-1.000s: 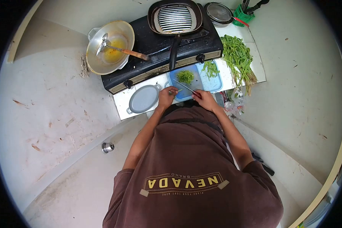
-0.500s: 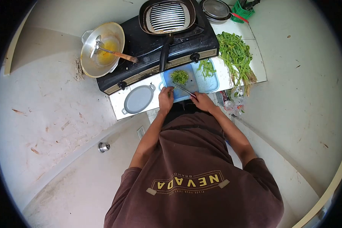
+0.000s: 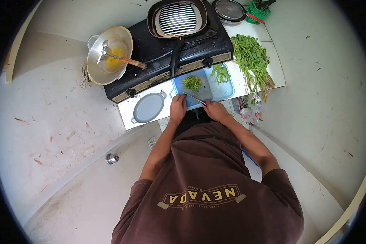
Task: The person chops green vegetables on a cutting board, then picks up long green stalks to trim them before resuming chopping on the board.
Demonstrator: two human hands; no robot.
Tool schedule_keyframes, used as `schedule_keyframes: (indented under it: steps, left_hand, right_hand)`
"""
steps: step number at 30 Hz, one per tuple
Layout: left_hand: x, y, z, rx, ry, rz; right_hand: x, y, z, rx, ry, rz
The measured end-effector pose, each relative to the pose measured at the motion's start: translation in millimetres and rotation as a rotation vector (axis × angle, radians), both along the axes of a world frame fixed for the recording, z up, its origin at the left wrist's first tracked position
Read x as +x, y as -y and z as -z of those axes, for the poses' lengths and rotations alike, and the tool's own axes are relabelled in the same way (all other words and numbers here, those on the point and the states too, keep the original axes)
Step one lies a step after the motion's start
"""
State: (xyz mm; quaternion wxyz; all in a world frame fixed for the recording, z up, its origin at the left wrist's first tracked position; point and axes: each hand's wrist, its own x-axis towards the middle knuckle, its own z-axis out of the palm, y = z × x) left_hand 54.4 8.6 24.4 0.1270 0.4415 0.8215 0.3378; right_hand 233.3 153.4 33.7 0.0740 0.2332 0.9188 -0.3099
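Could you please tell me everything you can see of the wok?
The wok sits at the left end of the stove, round and deep, apparently dull silvery metal, with a brownish rim and handles at opposite sides. Something yellow, liquid or residue, lies at its bottom. A ladle rests inside, its wooden handle crossing the rim. The left hand and right hand are away from it.

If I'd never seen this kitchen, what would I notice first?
Probably the square black pan with shiny stripes, on the black metal stove. Next, the round silvery wok with something yellow inside at the stove's left end, then the big leafy green bundle on the white tiled counter to the right.
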Motion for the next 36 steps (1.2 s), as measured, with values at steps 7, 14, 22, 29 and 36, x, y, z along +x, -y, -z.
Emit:
schedule_keyframes:
  steps: [7, 14, 22, 29, 36]
  left_hand:
    - [0.5, 3.2, 5.7, -0.018, -0.056, 0.054]
    - [3.6, 2.6, 4.3, -0.017, -0.081, 0.036]
    - [5.5, 0.8, 4.8, 0.014, -0.054, -0.003]
    - [5.0, 2.3, 8.0, 0.036, -0.057, -0.018]
    - [7.5, 2.1, 4.2, 0.031, -0.057, -0.030]
  right_hand:
    - [-14.1, 3.8, -4.8, 0.067, 0.069, -0.043]
    - [-29.0, 5.2, 9.4, 0.070, 0.032, -0.069]
    - [-7.3, -5.4, 6.5, 0.023, 0.014, -0.099]
    - [-14.4, -0.9, -9.4, 0.014, 0.065, -0.133]
    - [-34.4, 2.4, 12.1, 0.029, -0.072, -0.107]
